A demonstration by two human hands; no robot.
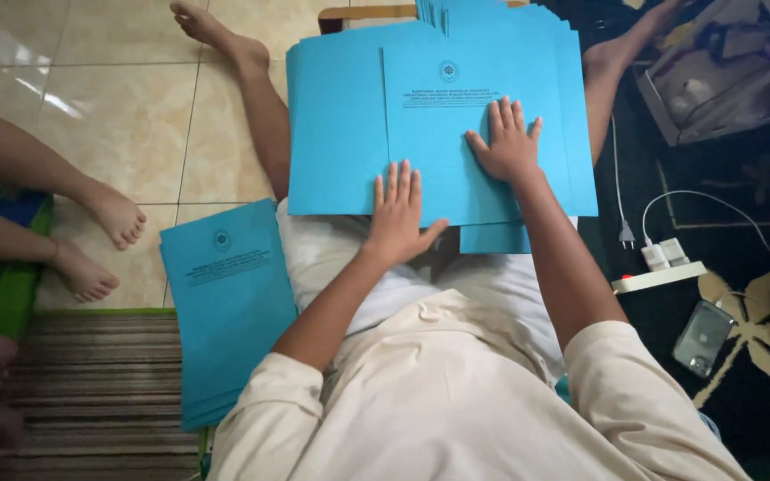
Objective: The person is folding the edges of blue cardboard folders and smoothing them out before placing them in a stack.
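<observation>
Blue folders (438, 116) on lap, hands (398, 214) flat

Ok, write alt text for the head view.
Seated on the floor, a person presses the left hand and right hand flat on blue folders across their lap; a second blue stack lies beside them.

Print on blue folders (438, 116) too small to read; lower folder (492, 239) mostly hidden underneath.

Bare beige tiled floor (135, 116) is lying open leftward; another person's bare feet (100, 240) are crowding its left edge, and a white power strip (661, 272) is blocking the right.
</observation>
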